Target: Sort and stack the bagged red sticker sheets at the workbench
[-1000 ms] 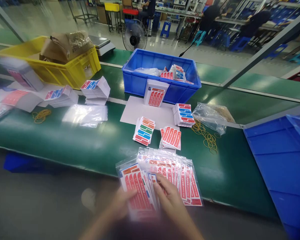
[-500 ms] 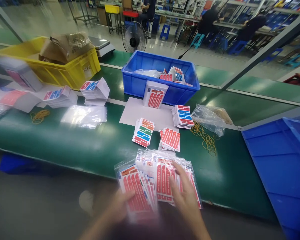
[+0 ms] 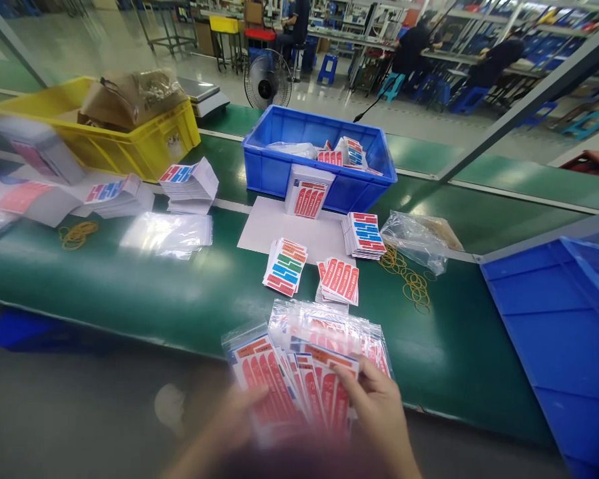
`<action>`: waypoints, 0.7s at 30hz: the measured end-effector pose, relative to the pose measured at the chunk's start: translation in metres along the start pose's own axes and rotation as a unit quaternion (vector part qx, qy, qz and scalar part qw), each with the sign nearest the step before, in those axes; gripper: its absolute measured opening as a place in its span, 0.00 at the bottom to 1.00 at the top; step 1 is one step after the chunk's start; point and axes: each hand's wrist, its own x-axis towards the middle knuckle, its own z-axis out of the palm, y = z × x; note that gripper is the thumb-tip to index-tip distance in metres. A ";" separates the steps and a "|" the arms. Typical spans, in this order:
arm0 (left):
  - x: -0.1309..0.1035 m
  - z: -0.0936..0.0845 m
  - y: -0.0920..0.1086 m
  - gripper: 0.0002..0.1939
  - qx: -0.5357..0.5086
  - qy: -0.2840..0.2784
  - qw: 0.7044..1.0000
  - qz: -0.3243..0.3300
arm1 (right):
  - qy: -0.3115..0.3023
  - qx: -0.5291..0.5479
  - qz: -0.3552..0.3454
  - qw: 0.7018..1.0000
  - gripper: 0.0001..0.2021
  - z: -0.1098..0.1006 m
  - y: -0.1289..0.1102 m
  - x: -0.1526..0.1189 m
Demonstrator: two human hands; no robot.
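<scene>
My left hand (image 3: 239, 416) holds a fanned bundle of clear bags with red label sheets (image 3: 272, 382) at the near edge of the green belt (image 3: 130, 286). My right hand (image 3: 379, 409) pinches one bagged red sheet (image 3: 329, 382) against that bundle. Just beyond lies a spread pile of more bagged sheets (image 3: 329, 326). Farther up the belt sit a multicolour sticker stack (image 3: 285, 266), a red sticker stack (image 3: 339, 281) and a red-and-blue stack (image 3: 364, 234).
A blue bin (image 3: 319, 159) with sticker packs stands at the back, a yellow crate (image 3: 104, 126) at left, another blue bin (image 3: 564, 332) at right. Rubber bands (image 3: 412, 279), empty clear bags (image 3: 167, 233) and paper stacks (image 3: 190, 183) lie around. People work at far benches.
My right hand lifted a bagged red sheet off the spread pile and drew it back onto the bundle in my left hand. The camera shifted slightly.
</scene>
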 end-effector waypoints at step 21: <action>-0.004 0.004 0.002 0.20 -0.010 0.009 1.000 0.016 | 0.056 -0.106 -0.067 0.990 0.24 -0.020 -0.002 0.021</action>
